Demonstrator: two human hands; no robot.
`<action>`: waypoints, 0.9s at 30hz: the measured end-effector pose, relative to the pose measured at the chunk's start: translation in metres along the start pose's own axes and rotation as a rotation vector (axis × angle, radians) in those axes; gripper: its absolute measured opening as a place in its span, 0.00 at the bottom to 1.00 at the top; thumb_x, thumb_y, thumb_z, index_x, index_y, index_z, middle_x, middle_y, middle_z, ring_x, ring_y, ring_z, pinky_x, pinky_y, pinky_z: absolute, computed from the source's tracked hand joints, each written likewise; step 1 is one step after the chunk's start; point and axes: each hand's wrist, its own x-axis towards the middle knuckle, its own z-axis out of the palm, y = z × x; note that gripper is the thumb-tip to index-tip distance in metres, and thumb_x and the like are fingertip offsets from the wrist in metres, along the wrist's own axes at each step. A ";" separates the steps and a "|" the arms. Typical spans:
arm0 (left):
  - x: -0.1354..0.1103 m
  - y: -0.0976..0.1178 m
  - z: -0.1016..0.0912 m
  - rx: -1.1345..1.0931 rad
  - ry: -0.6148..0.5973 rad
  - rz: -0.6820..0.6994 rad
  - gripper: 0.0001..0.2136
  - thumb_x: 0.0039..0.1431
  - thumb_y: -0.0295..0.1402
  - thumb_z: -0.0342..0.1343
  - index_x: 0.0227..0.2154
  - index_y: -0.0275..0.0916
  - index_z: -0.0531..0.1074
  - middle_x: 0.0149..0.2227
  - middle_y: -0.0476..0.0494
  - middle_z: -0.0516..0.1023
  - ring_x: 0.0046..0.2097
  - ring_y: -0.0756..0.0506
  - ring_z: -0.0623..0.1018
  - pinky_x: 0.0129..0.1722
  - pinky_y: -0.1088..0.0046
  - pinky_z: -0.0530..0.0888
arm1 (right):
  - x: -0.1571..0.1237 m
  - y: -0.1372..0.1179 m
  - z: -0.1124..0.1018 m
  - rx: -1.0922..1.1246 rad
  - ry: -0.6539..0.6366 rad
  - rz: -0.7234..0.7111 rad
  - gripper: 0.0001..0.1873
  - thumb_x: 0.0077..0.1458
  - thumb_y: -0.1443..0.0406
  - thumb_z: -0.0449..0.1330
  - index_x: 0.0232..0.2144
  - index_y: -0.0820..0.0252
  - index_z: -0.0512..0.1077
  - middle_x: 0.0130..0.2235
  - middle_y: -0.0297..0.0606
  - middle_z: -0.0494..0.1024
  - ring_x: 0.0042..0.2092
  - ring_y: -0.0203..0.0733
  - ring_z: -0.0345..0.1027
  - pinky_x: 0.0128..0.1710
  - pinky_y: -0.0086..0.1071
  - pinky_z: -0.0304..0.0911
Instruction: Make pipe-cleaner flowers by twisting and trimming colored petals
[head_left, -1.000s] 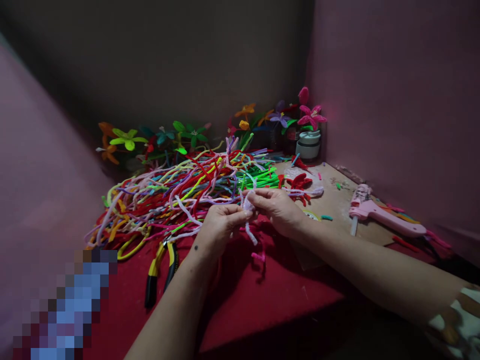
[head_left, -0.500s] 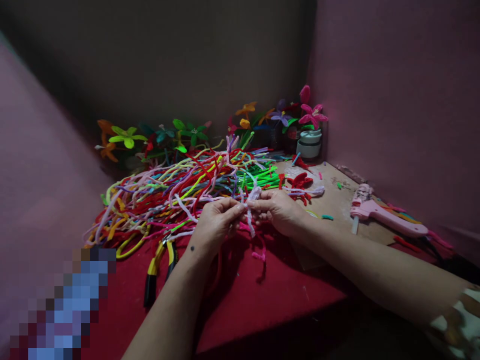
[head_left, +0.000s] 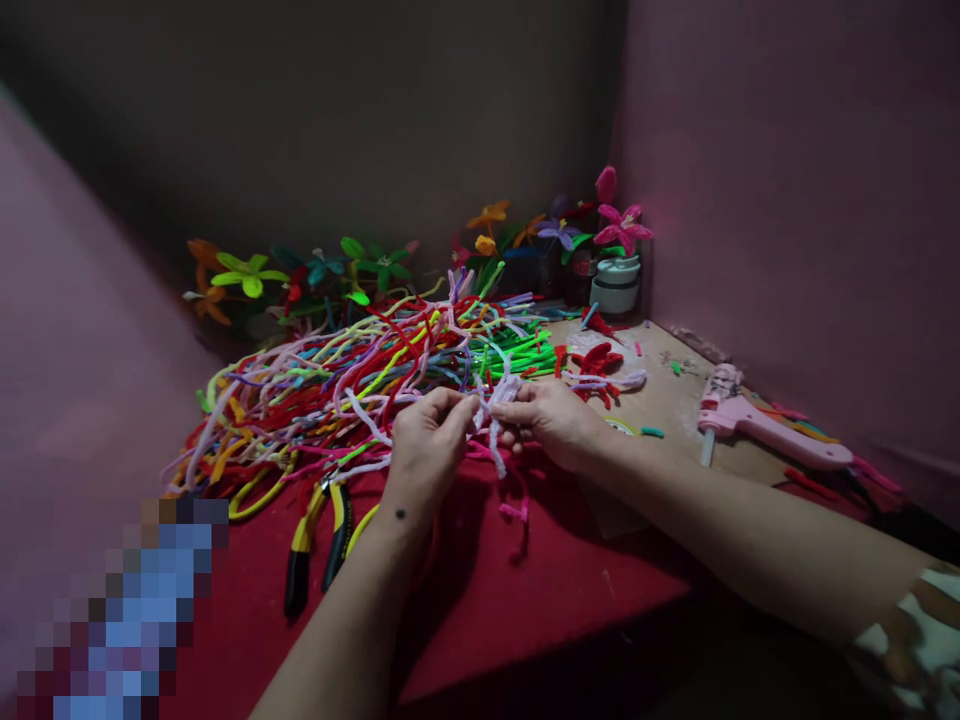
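The right hand [head_left: 556, 425] pinches the fuzzy lilac piece [head_left: 508, 391] by the stem pile's [head_left: 375, 350] near right edge; the left hand [head_left: 429, 437] pinches its left side. Best anchor with the right (fuzz probably slips), working the left gently, close in.

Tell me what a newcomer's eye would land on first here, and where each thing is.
Most likely the big tangle of many-coloured fuzzy stems, heaped left of centre on the red surface. At its near right edge, the right hand pinches a pale lilac fuzzy piece, the left hand close beside it. The bright pink flower stands out at back right, the pink glue gun at far right.
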 end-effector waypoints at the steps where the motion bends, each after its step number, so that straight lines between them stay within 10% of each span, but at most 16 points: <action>1: 0.001 0.000 -0.001 -0.108 -0.063 -0.097 0.10 0.49 0.39 0.54 0.25 0.35 0.69 0.16 0.54 0.65 0.17 0.56 0.60 0.17 0.80 0.57 | 0.000 -0.001 0.000 0.039 0.025 -0.019 0.12 0.41 0.64 0.63 0.18 0.68 0.67 0.17 0.35 0.69 0.17 0.29 0.61 0.17 0.24 0.56; 7: 0.001 -0.003 0.001 -0.523 -0.493 -0.382 0.12 0.46 0.39 0.57 0.27 0.33 0.70 0.24 0.48 0.71 0.17 0.58 0.61 0.13 0.83 0.54 | 0.000 0.000 0.001 0.055 0.074 -0.115 0.13 0.41 0.61 0.62 0.18 0.65 0.65 0.16 0.31 0.66 0.17 0.28 0.56 0.17 0.25 0.51; 27: 0.004 -0.003 0.009 -0.183 -0.454 -0.322 0.12 0.45 0.40 0.56 0.21 0.35 0.65 0.12 0.55 0.61 0.13 0.58 0.55 0.13 0.81 0.49 | 0.000 0.000 0.001 -0.198 0.251 -0.303 0.08 0.41 0.63 0.60 0.20 0.63 0.66 0.21 0.31 0.67 0.22 0.30 0.55 0.23 0.26 0.51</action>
